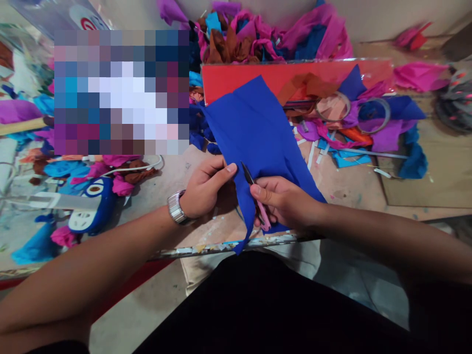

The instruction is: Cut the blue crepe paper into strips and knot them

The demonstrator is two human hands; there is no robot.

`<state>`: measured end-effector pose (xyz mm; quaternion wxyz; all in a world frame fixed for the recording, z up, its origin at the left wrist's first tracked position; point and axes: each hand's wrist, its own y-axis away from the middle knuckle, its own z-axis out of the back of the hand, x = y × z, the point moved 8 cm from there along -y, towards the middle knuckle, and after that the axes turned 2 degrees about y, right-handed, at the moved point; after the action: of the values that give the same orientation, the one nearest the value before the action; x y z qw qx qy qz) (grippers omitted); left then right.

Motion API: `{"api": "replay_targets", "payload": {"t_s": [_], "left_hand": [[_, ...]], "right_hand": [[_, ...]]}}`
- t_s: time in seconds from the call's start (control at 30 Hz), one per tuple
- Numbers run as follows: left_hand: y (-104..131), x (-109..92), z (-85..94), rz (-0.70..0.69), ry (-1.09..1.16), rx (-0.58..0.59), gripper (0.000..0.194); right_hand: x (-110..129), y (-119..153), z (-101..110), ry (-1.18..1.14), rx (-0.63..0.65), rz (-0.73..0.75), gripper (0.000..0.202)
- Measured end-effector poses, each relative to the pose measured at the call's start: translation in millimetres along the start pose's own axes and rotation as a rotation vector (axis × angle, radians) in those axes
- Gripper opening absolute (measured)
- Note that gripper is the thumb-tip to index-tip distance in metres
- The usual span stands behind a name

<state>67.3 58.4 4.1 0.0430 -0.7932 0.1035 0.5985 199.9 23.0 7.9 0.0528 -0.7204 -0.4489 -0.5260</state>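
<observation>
Black clothing (265, 305) nearest, right hand (283, 199) gripping scissors (248, 173), left hand (204, 189) pinching blue sheet (254, 123), its strip (246, 216) partly cut, top uncut.

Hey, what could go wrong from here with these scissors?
The scissors have their tips close to the left hand's thumb, so a slip might nick it. The blue sheet is creased near the right hand, so the cut could wander. Its narrow strip hangs past the table's edge and might snag.

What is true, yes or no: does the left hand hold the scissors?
No, the pink-handled scissors are in the right hand.
</observation>
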Motion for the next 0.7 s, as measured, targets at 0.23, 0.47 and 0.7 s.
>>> {"api": "replay_targets", "payload": {"t_s": [0.23, 0.47, 0.7], "left_hand": [[1.0, 0.4, -5.6, 0.025, 0.05, 0.012, 0.03], [1.3, -1.9, -5.6, 0.011, 0.062, -0.01, 0.029], [1.5, -0.3, -5.5, 0.034, 0.064, -0.005, 0.028]], "right_hand": [[0.3, -0.1, -0.5, 0.008, -0.006, -0.015, 0.048], [-2.8, -1.2, 0.9, -0.015, -0.019, -0.032, 0.047], [-3.8, -1.4, 0.3, -0.032, -0.021, -0.024, 0.049]]}}
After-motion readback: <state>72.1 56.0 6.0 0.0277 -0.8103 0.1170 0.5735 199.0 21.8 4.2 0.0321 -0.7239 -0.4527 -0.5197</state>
